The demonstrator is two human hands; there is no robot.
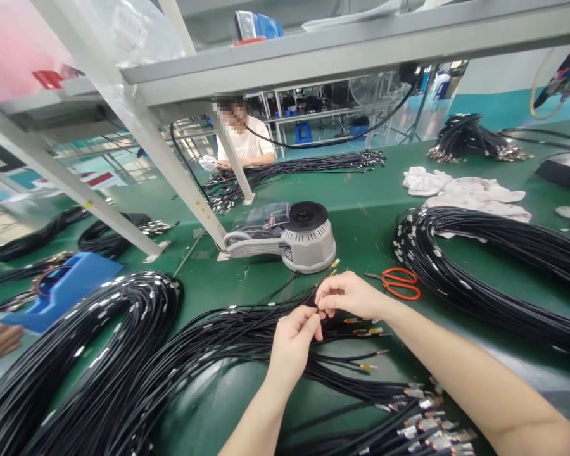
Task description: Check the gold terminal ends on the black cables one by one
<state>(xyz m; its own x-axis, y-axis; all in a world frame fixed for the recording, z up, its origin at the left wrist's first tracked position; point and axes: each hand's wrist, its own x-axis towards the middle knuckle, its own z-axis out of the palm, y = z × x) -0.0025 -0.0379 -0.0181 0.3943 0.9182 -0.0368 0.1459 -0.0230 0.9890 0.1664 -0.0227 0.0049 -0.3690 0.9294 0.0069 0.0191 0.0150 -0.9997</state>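
Over a bundle of black cables (209,335), my left hand (292,345) and my right hand (349,296) meet with their fingertips almost touching. Both hands are closed in a pinch at the end of one black cable; its tip is mostly hidden by my fingers. Several cable ends with yellow tape (368,367) stick out to the right, just below my right hand. Lower down, metal connectors (432,424) finish a group of cables. A grey tape dispenser (308,247) with a black round top stands just beyond my hands. Orange-handled scissors (401,283) lie near my right forearm.
Coiled black cables lie at left (147,297) and right (456,253). White gloves (470,190) rest behind the right coil. A blue tape holder (76,291) and another person's hand (0,342) are at far left. Metal posts (171,158) carry a shelf (313,66); a co-worker (247,142) sits opposite.
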